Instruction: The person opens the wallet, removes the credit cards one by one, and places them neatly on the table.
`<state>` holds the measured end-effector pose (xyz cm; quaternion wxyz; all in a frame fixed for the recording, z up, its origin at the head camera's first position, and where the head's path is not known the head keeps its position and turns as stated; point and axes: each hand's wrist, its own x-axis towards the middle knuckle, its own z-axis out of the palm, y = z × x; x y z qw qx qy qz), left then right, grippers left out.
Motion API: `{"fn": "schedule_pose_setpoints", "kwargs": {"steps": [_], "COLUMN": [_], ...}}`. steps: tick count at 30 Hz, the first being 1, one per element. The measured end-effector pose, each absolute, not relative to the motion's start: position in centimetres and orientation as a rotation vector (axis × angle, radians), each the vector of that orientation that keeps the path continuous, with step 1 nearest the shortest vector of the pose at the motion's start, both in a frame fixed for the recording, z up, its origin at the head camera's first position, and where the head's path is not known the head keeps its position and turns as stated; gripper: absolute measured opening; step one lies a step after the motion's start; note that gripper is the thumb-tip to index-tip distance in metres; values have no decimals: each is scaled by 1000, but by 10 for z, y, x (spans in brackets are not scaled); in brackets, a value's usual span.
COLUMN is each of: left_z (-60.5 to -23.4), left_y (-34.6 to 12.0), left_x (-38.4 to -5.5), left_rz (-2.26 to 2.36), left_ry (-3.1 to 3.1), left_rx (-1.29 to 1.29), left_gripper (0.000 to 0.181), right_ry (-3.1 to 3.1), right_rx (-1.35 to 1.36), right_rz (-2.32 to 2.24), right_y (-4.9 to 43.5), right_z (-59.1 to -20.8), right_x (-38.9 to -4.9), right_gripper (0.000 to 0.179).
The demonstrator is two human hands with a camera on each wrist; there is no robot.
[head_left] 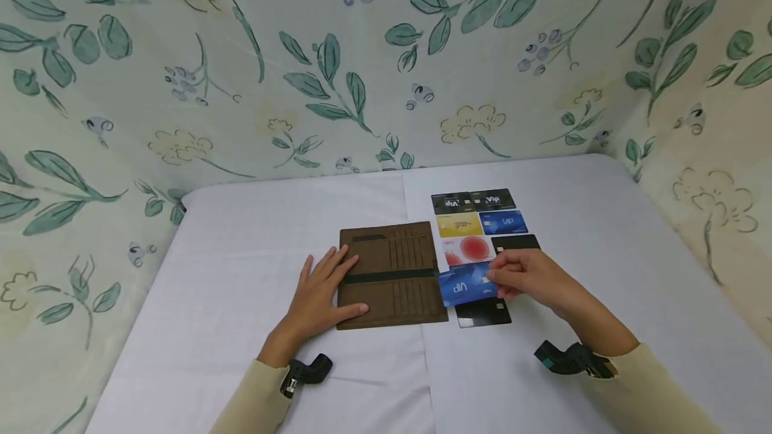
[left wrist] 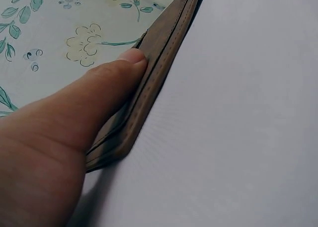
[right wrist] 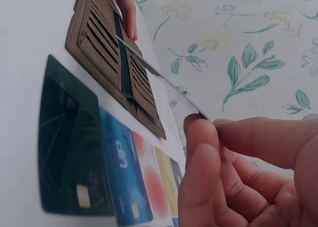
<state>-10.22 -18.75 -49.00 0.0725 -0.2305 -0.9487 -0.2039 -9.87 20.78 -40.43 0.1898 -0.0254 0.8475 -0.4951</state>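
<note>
A brown wallet lies unfolded on the white-covered table, its card slots and dark middle strip facing up. My left hand rests on its left side with fingers spread, the thumb lying over the stitched edge. Between thumb and fingertips my right hand pinches a blue VIP card by its right end. That card is raised above the table and appears edge-on in the right wrist view; its far end overlaps the wallet's right edge in the head view. Below it, another blue VIP card lies flat.
Right of the wallet, several cards lie in rows: black Vip cards, a yellow card, a blue card, a pink-red card and a black card. Floral fabric rises behind the table.
</note>
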Motion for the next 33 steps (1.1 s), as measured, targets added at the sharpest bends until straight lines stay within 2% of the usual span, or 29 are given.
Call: {"fn": "schedule_pose_setpoints", "kwargs": {"steps": [33], "left_z": [-489], "left_y": [-189], "left_x": [-104], "left_rz": [-619], "left_ry": [-2858], "left_rx": [-703], "left_gripper": [94], "right_ry": [2429], "right_rx": [210], "right_rz": [-1361], "right_y": [294], "right_z": [-424], "right_x": [-61], "right_gripper": [42]}}
